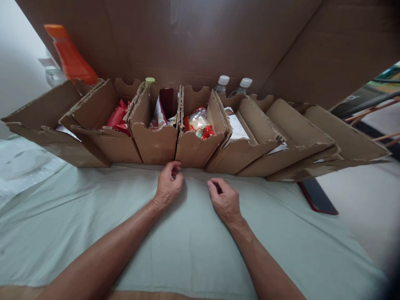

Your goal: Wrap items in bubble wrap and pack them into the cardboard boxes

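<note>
My left hand rests on the pale green cloth, loosely curled, its fingertips close to the front of the middle cardboard bins. To its right, my right hand is also curled on the cloth, thumb and index finger together, with nothing visible in it. Nearest ahead is a cardboard bin with red and clear wrapped packets. Left of it, another bin holds a patterned packet. A red packet lies in the bin further left. White paper shows in a bin to the right.
Behind the row of bins stand an orange bottle, two white-capped bottles and a tall cardboard panel. Clear bubble wrap lies at the left. A dark flat object is at the right edge.
</note>
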`<state>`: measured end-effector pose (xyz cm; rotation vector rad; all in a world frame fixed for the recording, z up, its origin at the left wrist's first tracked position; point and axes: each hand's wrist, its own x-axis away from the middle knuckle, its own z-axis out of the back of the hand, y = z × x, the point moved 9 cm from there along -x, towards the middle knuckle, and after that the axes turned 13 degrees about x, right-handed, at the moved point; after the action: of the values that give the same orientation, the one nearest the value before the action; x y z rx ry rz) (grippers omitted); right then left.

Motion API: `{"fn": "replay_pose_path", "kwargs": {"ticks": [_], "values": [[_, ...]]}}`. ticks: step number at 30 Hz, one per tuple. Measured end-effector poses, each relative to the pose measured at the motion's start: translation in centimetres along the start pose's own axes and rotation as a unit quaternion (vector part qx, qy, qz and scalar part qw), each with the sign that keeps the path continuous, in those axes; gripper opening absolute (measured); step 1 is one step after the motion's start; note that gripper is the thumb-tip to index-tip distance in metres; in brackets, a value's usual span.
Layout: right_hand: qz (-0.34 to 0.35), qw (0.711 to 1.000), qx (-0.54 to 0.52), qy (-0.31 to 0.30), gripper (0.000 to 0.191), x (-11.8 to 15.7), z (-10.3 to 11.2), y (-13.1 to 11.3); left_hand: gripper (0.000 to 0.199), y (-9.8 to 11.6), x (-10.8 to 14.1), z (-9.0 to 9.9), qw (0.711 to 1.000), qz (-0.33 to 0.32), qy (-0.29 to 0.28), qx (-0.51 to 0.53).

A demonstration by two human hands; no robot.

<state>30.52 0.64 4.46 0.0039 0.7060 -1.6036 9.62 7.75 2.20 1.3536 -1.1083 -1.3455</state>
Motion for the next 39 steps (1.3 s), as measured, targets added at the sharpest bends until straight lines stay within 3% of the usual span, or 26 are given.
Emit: {"fn": "replay_pose_path", "kwargs": {"ticks": [5,23,28,33,39], "values": [[-0.01,1.0,-0.003,0.022,0.026,-0.8,-0.1,0.7,0.027,-0.1,0.0,0.0,1.0,0.002,-0.002,0.007],[0.045,0.997,0.05,-0.045,0.037,-1.4,-2.3,0.7,0.027,0.1,0.1,-0.3,0.995,-0.05,-0.021,-0.082],[0.063,0.993,0.083,-0.053,0.038,-1.5,-2.7,0.4,0.028,0.8,0.6,-1.3,0.981,-0.082,-0.07,-0.16],[0.089,0.986,0.122,-0.067,0.033,-1.5,-2.9,-0.5,0.026,1.5,1.6,-3.1,0.947,-0.115,-0.143,-0.264],[0.12,0.974,0.174,-0.074,0.038,0.0,-2.7,-2.4,0.037,2.4,5.2,-4.1,0.897,-0.148,-0.232,-0.347]]}}
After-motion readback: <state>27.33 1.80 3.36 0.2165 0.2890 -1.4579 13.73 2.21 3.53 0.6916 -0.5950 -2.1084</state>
